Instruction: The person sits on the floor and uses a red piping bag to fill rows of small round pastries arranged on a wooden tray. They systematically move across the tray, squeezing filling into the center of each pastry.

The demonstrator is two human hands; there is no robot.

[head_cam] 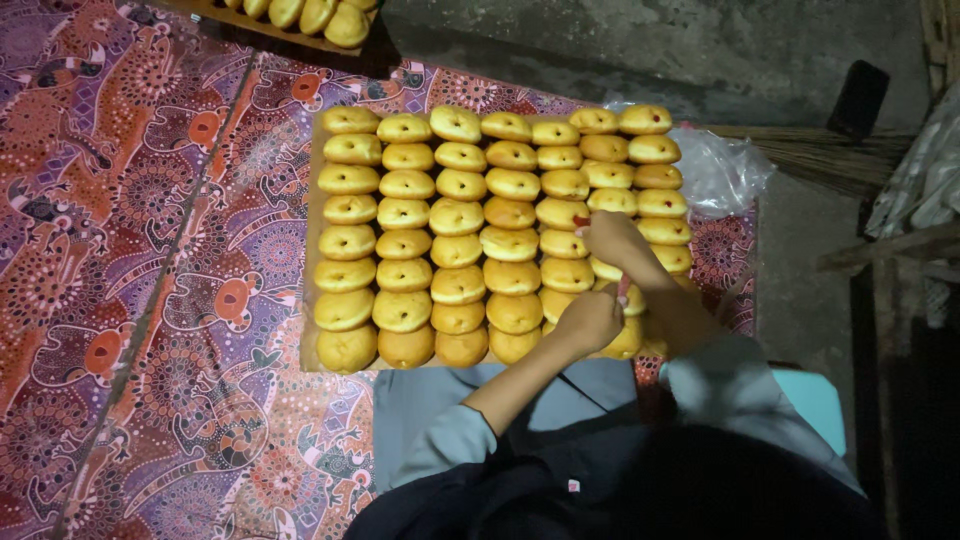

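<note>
A patterned purple and orange cloth (150,300) covers the floor. On it lies a board (308,300), almost hidden under rows of golden round buns (457,216). A second batch of buns (310,15) is cut off at the top edge. Crumpled clear plastic (720,170) sits at the board's right. The left hand (590,320) is closed loosely over a bun at the near right corner. The right hand (610,238) has its fingers pinched on a small red thing (624,290), too small to identify. The person's dark head blocks the bottom.
</note>
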